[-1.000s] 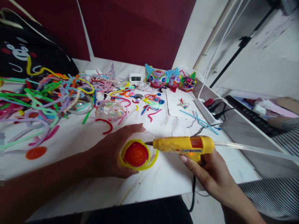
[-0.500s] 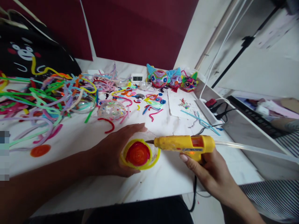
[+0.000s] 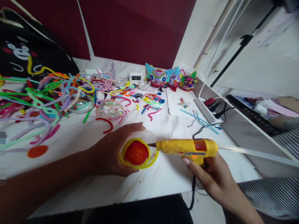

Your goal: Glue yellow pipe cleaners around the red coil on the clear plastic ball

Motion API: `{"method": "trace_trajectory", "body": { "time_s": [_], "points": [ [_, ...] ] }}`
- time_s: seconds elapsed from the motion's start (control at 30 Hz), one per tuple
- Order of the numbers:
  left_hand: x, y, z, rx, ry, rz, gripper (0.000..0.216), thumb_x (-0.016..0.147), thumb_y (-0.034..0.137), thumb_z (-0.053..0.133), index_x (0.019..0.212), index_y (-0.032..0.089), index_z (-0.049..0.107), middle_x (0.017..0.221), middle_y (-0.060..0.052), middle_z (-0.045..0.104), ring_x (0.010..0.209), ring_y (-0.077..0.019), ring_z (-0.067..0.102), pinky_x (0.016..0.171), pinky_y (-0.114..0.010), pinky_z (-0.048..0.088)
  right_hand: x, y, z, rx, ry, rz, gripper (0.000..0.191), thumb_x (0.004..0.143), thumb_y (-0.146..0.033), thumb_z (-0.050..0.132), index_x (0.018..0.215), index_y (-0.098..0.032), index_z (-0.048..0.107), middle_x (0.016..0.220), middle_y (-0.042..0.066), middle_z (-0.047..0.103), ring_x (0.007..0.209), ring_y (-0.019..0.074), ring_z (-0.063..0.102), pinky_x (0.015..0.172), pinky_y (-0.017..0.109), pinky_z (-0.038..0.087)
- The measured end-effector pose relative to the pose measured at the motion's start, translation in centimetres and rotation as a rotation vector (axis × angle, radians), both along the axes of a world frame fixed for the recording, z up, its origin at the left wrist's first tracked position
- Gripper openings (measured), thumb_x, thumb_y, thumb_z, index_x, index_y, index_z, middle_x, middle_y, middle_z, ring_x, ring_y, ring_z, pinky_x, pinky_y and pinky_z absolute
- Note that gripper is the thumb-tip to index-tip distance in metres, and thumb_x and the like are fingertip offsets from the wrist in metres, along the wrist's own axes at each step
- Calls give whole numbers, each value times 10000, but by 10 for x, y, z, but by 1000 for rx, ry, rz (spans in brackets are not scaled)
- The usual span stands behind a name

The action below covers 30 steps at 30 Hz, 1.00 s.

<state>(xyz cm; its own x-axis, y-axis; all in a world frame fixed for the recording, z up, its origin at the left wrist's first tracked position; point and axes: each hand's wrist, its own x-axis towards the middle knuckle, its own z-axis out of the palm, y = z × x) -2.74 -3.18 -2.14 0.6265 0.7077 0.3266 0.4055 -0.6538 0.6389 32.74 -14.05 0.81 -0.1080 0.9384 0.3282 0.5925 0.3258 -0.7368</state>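
My left hand (image 3: 114, 149) is wrapped round a clear plastic ball (image 3: 150, 137) above the white table (image 3: 102, 189). On the ball's near face sits a red and orange disc (image 3: 136, 153), ringed by yellow pipe cleaner (image 3: 146, 167). My right hand (image 3: 212, 174) grips a yellow hot glue gun (image 3: 184, 147) by its handle, with a small orange light lit. The gun's metal nozzle is at the upper right of the yellow ring; whether it touches cannot be told. A clear glue stick (image 3: 254, 151) runs out of the gun's back.
Loose pipe cleaners (image 3: 46, 99) are heaped at the left, near an orange disc (image 3: 37, 151) and a speckled clear ball (image 3: 110, 109). Decorated heads (image 3: 158, 77) and a small digital clock (image 3: 135, 77) stand at the back. A power strip (image 3: 207, 110) lies at the right.
The glue gun's nozzle has moved slightly down along the yellow ring's right side. My left hand still holds the ball, and the view has shifted a little.
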Motion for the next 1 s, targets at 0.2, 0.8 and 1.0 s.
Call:
{"method": "trace_trajectory", "body": {
  "time_s": [0.2, 0.8, 1.0],
  "points": [
    [1, 0, 1, 35, 22, 10, 1054, 796, 485, 966, 1706, 350, 450, 1718, -100, 635, 1502, -436, 703, 1320, -576, 570, 6, -4, -2, 32, -9, 33, 132, 1128, -320, 788, 1215, -254, 713, 855, -4, 751, 641, 163, 692, 551, 241, 612],
    [1, 2, -1, 96, 23, 14, 1044, 827, 489, 966, 1721, 294, 463, 1675, -140, 665, 1449, -417, 740, 1285, -573, 611, 13, -17, -6, -16, -59, -4, 205, 1156, -412, 756, 1283, -252, 731, 993, 64, 814, 759, 207, 790, 646, 276, 675],
    [2, 3, 0, 109, 6, 4, 1063, 812, 490, 985, 1716, 319, 451, 1663, -145, 675, 1424, -423, 756, 1283, -588, 608, 12, -20, -4, 13, -53, 25, 175, 1141, -334, 779, 1298, -288, 716, 1059, 48, 794, 704, 161, 742, 573, 227, 626]
  ]
}}
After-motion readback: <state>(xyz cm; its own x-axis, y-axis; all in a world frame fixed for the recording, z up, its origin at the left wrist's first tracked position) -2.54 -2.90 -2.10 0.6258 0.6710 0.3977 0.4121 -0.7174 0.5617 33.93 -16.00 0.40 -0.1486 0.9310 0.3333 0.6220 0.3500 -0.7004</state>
